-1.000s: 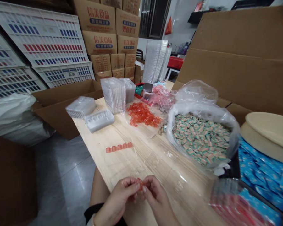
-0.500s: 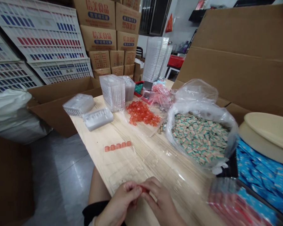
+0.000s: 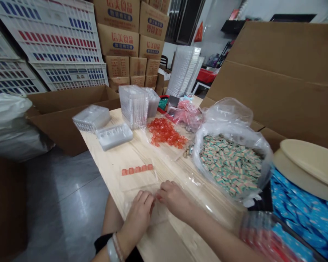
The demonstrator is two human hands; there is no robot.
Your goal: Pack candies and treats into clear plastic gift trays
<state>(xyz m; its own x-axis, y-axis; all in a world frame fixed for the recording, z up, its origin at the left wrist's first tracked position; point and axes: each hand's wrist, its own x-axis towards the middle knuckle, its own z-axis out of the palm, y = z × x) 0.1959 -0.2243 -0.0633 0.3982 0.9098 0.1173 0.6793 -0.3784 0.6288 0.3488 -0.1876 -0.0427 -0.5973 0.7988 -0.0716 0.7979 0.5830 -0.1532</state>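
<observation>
My left hand (image 3: 139,209) rests palm down on a clear plastic tray (image 3: 139,185) lying on the pale wooden table (image 3: 109,156). My right hand (image 3: 175,198) is just to its right, fingertips pointing left towards it. Whether those fingertips pinch anything small is hidden. A short row of orange square sweets (image 3: 136,169) lies just beyond my hands. Farther on is a loose heap of orange sweets (image 3: 165,133) on clear film. To the right, an open plastic bag (image 3: 231,165) is full of small green-and-pink wrapped sweets.
Stacked clear plastic trays (image 3: 133,107) and white moulded trays (image 3: 114,136) stand at the table's far left. Blue packets (image 3: 303,214) fill a box at the right, beneath a cream round lid (image 3: 308,167). Cardboard cartons and white crates stand behind; the grey floor lies left.
My hands have come apart and moved forward onto the clear tray. The orange sweet pinched between them earlier no longer shows. The whole view has shifted slightly.
</observation>
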